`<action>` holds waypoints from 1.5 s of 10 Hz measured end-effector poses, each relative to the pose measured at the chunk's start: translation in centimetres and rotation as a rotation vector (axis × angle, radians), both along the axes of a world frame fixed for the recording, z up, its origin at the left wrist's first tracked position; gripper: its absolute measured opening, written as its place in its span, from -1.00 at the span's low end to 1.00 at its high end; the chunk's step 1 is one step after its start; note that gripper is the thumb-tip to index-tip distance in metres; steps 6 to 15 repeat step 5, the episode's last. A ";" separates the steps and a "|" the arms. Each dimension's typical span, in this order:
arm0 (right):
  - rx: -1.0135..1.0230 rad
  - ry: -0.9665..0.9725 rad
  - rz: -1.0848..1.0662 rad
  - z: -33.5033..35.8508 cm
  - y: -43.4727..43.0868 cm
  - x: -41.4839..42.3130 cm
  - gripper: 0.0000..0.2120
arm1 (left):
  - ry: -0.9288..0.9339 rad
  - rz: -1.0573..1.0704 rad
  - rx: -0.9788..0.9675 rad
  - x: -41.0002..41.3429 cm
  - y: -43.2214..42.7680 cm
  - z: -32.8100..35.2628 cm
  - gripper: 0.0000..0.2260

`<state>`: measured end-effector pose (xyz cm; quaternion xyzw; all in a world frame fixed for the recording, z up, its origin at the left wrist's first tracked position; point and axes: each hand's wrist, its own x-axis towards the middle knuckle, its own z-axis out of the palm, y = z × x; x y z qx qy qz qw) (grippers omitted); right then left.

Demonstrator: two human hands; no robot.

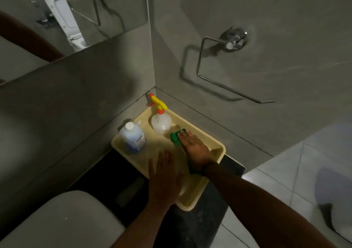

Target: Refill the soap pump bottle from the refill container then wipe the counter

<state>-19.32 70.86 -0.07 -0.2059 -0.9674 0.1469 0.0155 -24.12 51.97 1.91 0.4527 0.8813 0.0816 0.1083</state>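
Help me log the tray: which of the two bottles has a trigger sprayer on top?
The clear bottle at the tray's far corner, topped by a yellow-and-orange trigger. The blue-liquid bottle left of it has a plain white cap.

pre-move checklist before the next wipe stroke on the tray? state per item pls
1. Right hand flat on green cloth: ok.
2. Cloth inside the yellow tray, not yet on the dark counter: ok.
3. Spray bottle upright, very close to the cloth: not ok, risk of a knock.
4. Blue-liquid bottle capped and upright, clear of the cloth: ok.
5. Left hand steadying the tray: cannot tell, blurred.
6. Soap refill finished: cannot tell.
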 end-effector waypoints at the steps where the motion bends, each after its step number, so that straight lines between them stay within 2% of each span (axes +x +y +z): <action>1: -0.010 -0.106 0.012 -2.8 1.2 -1.7 -0.37 | 0.012 0.064 -0.061 -0.9 0.9 -1.9 -0.30; 2: 0.026 -0.206 0.026 -5.7 0.9 -2.0 -0.33 | 0.035 0.039 -0.087 -1.3 1.0 -3.5 -0.24; 4: 0.017 -0.227 0.062 -6.5 1.3 -2.4 -0.38 | 0.008 0.064 -0.167 -1.5 1.4 -3.8 -0.14; 5: -0.016 -0.227 0.057 -4.3 0.6 -2.2 -0.37 | -0.011 0.053 -0.156 -1.1 0.9 -3.3 -0.15; 15: -0.016 -0.227 0.057 -4.3 0.6 -2.2 -0.37 | -0.011 0.053 -0.156 -1.1 0.9 -3.3 -0.15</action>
